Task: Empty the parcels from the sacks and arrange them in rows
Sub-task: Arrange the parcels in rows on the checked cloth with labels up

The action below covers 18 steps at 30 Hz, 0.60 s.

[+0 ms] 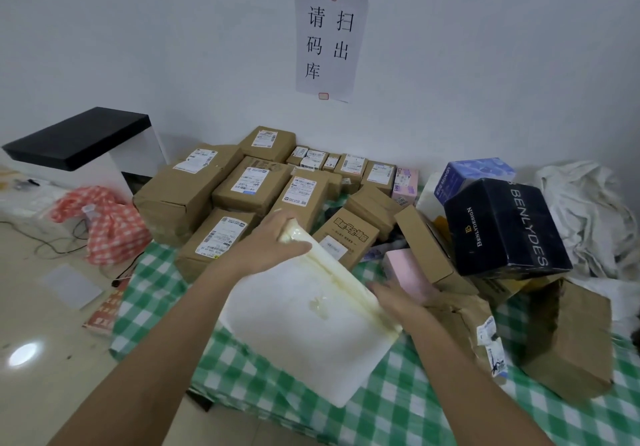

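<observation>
Head view: your left hand [273, 241] grips the white parcel [304, 324] at its far end, your right hand [401, 295] steadies its edge, fingers hidden. Keep it level; set it squarely against the brown-box rows [242, 186] beyond.

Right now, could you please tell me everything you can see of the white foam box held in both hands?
The white foam box is a flat, squarish slab-like parcel of matte foam, sealed along one edge with glossy yellowish tape; a shiny smear marks its top face. It is tilted, its near corner low over the green-and-white checked cloth. The left hand grips its far taped corner; the right hand holds the taped edge. No label shows.
</observation>
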Motion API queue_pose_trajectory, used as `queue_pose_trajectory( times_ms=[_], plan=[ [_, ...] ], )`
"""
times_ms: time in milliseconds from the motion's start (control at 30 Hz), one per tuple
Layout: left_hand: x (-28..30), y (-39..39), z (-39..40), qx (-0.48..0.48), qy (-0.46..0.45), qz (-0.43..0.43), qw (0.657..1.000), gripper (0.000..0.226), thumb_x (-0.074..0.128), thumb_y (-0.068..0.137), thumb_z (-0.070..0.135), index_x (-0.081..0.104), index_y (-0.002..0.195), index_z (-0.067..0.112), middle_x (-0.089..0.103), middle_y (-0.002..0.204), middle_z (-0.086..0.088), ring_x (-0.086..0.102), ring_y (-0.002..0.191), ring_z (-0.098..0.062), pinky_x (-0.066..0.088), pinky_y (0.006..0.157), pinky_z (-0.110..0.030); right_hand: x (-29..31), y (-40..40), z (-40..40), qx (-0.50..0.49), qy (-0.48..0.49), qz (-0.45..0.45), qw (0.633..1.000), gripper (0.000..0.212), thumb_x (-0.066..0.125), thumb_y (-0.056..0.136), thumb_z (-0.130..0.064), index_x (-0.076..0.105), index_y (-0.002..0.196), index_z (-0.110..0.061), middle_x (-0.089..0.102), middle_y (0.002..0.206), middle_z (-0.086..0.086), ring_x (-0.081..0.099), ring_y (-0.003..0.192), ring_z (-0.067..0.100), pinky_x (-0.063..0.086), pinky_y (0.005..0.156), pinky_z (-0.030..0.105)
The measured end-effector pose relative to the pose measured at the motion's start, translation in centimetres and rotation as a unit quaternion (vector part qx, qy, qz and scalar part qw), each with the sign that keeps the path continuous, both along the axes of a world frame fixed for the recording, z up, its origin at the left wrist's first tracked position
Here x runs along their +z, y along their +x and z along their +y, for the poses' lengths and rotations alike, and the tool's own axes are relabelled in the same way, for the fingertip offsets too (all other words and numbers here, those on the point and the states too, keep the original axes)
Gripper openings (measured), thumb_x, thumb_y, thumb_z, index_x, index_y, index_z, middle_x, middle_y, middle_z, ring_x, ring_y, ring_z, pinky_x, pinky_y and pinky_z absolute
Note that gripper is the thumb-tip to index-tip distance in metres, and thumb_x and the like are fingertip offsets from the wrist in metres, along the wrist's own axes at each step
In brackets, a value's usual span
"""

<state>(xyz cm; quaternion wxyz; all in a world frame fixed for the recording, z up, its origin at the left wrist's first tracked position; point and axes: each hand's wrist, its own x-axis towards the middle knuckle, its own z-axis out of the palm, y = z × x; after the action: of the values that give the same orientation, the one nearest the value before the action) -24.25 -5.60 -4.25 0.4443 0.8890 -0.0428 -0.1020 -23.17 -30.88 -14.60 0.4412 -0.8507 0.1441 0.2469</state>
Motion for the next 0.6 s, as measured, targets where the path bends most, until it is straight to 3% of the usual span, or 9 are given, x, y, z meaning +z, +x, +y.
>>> queue_pose_trajectory(
  times_ms=[100,200,300,400,500,600],
  plan=[
    [-0.5,0.0,0.2,0.015,-0.008,-0.006,1.000,0.038,0.061,0.084,0.057,0.047,0.111,0.034,0.038,0.130,0.015,0.045,0.112,-0.006,0.039,0.081,-0.023,-0.3,-0.1,0.1,-0.001,0.018,0.027,0.999,0.039,0.053,0.092,-0.041,0.055,0.099,-0.003,0.063,0.104,0.006,0.061,0.102,0.024,0.046,0.099,0.043],
    [-0.9,0.1,0.8,0.041,-0.019,0.001,0.999,0.041,0.057,0.077,0.063,0.048,0.106,0.035,0.042,0.125,0.011,0.048,0.107,-0.006,0.041,0.083,-0.027,-1.1,0.2,-0.2,-0.005,0.032,0.055,0.998,0.047,0.058,0.079,-0.054,0.068,0.097,-0.012,0.072,0.095,0.007,0.069,0.092,0.024,0.052,0.094,0.043],
    [-1.2,0.3,2.2,0.064,-0.026,0.023,0.997,0.032,0.056,0.090,0.040,0.046,0.120,0.036,0.046,0.123,0.009,0.048,0.110,-0.012,0.039,0.077,-0.023,-1.0,0.2,-0.2,-0.009,0.062,0.055,0.997,0.044,0.061,0.081,-0.056,0.069,0.103,-0.019,0.074,0.093,0.005,0.072,0.087,0.022,0.056,0.088,0.040],
    [-1.6,0.3,3.7,0.101,-0.028,0.053,0.993,0.052,0.053,0.089,0.027,0.038,0.137,0.040,0.042,0.131,0.013,0.043,0.112,-0.012,0.033,0.071,-0.016,-0.5,0.0,-0.4,-0.048,0.097,0.036,0.993,0.035,0.062,0.088,-0.049,0.062,0.103,-0.017,0.073,0.091,0.005,0.071,0.081,0.021,0.057,0.078,0.033],
    [-3.0,0.5,4.3,0.114,-0.024,0.091,0.989,0.080,0.053,0.071,0.031,0.027,0.146,0.034,0.038,0.140,0.008,0.038,0.114,-0.013,0.034,0.084,-0.025,-0.9,-0.2,-0.8,-0.084,0.075,0.012,0.994,0.045,0.061,0.086,-0.054,0.057,0.113,-0.017,0.071,0.092,0.003,0.069,0.079,0.019,0.050,0.057,0.025],
    [-5.5,0.3,4.3,0.124,0.012,0.092,0.988,0.066,0.054,0.090,0.019,0.024,0.149,0.022,0.037,0.135,0.008,0.039,0.106,-0.013,0.038,0.080,-0.026,-1.6,-0.6,-0.6,-0.101,0.058,0.005,0.993,0.044,0.064,0.085,-0.053,0.063,0.105,-0.014,0.070,0.089,0.002,0.068,0.078,0.018,0.055,0.061,0.028]
  ],
)
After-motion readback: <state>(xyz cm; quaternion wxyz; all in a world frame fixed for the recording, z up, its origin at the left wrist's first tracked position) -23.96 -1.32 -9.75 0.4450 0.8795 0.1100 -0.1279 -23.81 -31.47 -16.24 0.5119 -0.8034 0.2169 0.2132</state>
